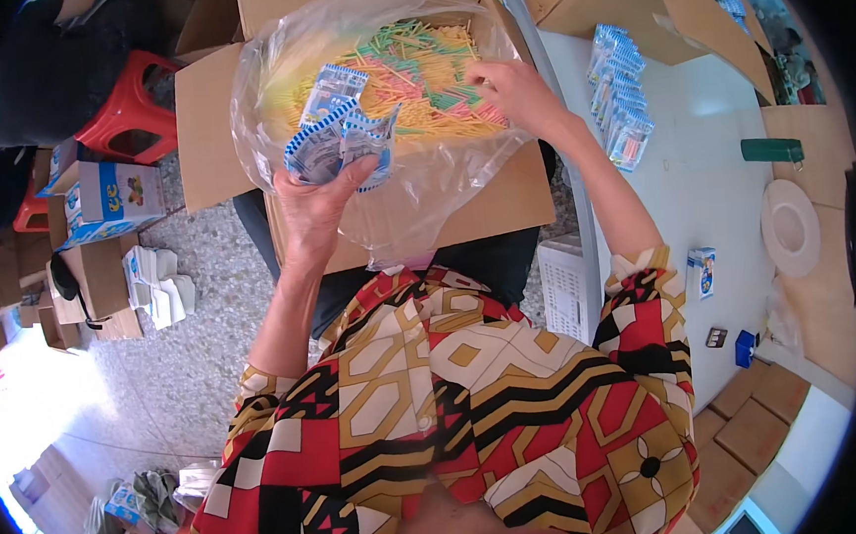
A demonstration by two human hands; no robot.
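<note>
My left hand [316, 203] grips a fan of small blue-and-white plastic packets [337, 126], held over an open cardboard box [220, 133] on my lap. The box is lined with a clear plastic bag [422, 183] full of thin yellow, green and pink sticks [414, 69]. My right hand [515, 94] reaches into the bag, fingertips pinched on some of the coloured sticks near its right side.
A white table [681, 190] on the right carries a row of filled packets [619, 95], a green object [772, 150], a white plate [789, 227] and a small carton [702, 272]. More cardboard boxes [648, 4] stand behind. Red stools [129, 109] and cartons [106, 200] sit left.
</note>
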